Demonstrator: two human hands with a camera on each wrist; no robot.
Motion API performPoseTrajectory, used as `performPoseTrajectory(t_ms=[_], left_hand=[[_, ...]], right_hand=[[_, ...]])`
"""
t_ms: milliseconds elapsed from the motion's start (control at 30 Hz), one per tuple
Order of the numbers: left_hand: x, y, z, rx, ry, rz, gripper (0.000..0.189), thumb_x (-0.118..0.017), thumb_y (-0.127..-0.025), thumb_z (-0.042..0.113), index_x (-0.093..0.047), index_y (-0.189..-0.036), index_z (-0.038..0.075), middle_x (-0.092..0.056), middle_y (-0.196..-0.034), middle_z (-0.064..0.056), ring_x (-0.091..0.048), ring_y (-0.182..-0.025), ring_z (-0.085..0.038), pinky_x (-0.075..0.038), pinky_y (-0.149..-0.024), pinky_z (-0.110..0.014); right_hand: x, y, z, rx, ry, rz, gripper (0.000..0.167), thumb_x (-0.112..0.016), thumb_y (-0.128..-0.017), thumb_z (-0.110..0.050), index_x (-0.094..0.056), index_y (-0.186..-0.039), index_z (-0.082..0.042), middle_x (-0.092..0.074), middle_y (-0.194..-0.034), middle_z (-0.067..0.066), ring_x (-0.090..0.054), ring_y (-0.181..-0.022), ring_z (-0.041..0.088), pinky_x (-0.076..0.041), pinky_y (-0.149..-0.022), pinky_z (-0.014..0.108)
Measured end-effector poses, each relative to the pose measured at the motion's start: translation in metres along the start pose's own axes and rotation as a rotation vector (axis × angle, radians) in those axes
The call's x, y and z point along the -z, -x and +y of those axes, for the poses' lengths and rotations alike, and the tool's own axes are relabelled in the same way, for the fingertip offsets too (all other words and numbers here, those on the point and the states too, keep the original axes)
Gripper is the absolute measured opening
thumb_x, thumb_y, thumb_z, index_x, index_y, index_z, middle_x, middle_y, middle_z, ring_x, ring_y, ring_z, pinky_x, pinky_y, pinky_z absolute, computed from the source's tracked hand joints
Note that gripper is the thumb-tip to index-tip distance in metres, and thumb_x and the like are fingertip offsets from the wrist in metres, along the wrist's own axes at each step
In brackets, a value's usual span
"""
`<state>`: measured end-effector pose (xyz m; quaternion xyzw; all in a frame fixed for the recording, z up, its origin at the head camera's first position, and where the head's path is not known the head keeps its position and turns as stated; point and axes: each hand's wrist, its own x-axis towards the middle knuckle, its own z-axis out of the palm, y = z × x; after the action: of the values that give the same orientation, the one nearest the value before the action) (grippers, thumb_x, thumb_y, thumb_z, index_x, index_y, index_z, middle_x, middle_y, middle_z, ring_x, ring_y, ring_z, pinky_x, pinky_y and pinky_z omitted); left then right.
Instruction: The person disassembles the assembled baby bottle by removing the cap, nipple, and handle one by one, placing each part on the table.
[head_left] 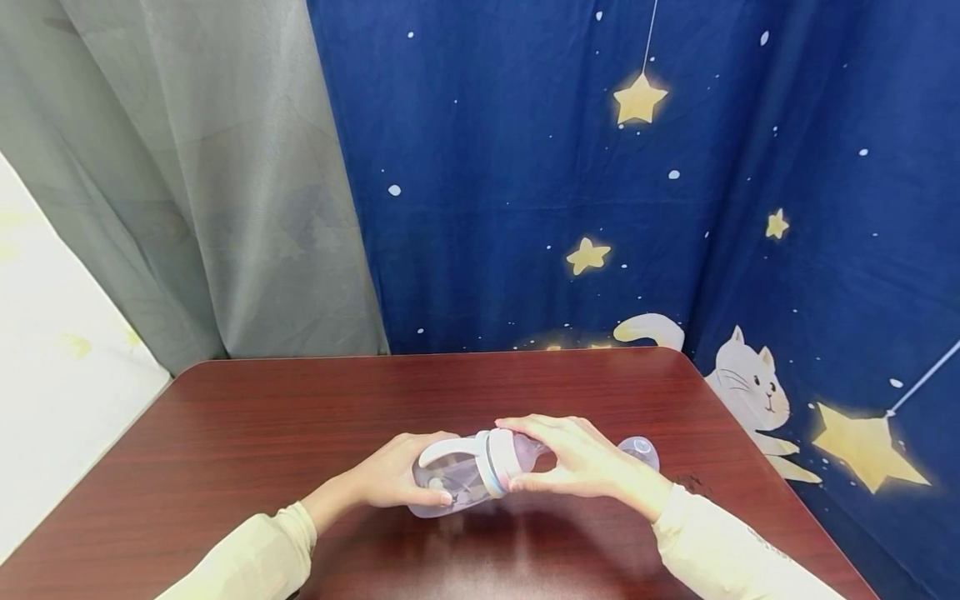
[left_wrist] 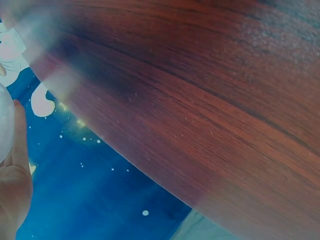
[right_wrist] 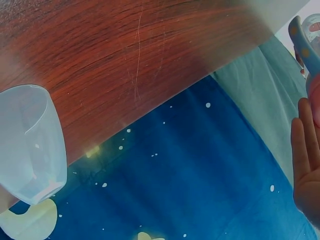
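Note:
A clear baby bottle (head_left: 463, 485) with a white handle (head_left: 450, 450) lies tilted sideways between both hands, its teat end to the right. My left hand (head_left: 390, 475) grips the bottle's base end, thumb along the near side. Around the white collar (head_left: 504, 454) curl the thumb and fingers of my right hand (head_left: 581, 460), and the teat (head_left: 531, 450) is partly hidden under that palm. The right wrist view catches the bottle's spotted handle (right_wrist: 304, 46) beside the right fingers (right_wrist: 300, 150). At the left wrist view's edge, only a sliver of bottle (left_wrist: 5, 125) shows.
A clear domed cap (head_left: 639, 451) stands on the reddish-brown table (head_left: 337, 400), just beyond the right wrist. Behind the table hang a grey curtain (head_left: 270, 208) and a blue curtain (head_left: 487, 167) with stars and a cat.

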<state>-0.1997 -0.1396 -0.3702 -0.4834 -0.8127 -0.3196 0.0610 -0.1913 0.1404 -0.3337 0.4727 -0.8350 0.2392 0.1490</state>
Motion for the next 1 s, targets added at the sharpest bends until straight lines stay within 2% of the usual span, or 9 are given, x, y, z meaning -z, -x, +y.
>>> performPoseTrajectory(t_ms=[367,767,1000], left_hand=[[-0.0004,0.0005,0.0029,0.006,0.007,0.001,0.055,-0.068,-0.071,0.041,-0.05,-0.116,0.014,-0.057,-0.097,0.011,-0.053,-0.079,-0.003,-0.043,-0.067,-0.02],[-0.0002,0.0,0.0044,0.002,0.013,0.003,0.055,-0.069,-0.071,0.039,-0.05,-0.117,0.014,-0.057,-0.097,0.01,-0.053,-0.079,-0.003,-0.043,-0.067,-0.02],[0.0002,-0.0008,0.0055,0.013,0.013,0.002,0.055,-0.068,-0.071,0.041,-0.05,-0.117,0.017,-0.057,-0.097,0.012,-0.053,-0.079,-0.002,-0.043,-0.067,-0.02]], right_hand=[[0.0,0.0017,0.0028,0.084,-0.041,0.018,0.065,-0.066,-0.072,-0.049,-0.044,-0.128,-0.023,-0.052,-0.116,-0.01,-0.051,-0.099,0.004,-0.043,-0.078,0.025],[0.0036,0.0016,0.0034,0.144,-0.049,0.015,0.065,-0.067,-0.072,-0.047,-0.047,-0.127,-0.018,-0.048,-0.124,-0.009,-0.046,-0.11,0.006,-0.039,-0.085,0.026],[0.0048,0.0022,0.0036,0.15,-0.03,0.015,0.065,-0.066,-0.072,-0.048,-0.047,-0.127,-0.018,-0.046,-0.125,-0.009,-0.044,-0.111,0.006,-0.039,-0.086,0.026]])
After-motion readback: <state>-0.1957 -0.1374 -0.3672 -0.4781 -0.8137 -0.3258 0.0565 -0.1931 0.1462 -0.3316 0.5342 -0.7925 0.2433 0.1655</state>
